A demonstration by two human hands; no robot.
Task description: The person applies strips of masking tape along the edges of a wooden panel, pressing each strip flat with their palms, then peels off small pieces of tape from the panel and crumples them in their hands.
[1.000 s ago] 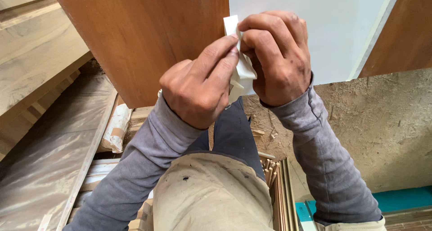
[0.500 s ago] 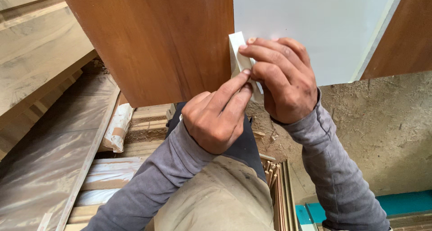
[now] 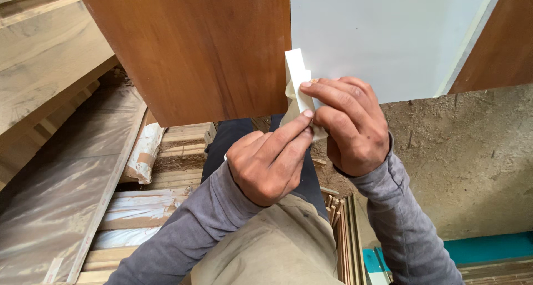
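White strip (image 3: pixel 296 79) — lower end behind hands (image 3: pixel 311 146)

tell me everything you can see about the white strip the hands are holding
The white strip looks like thin, flexible paper or film, off-white and creased. Its upper end stands up flat against the boundary where the brown wood panel meets the white panel; lower down it folds and bunches. The right hand pinches it from the right with fingertips on its face, and the left hand grips its lower part between thumb and forefinger. Its bottom end is hidden behind the fingers.
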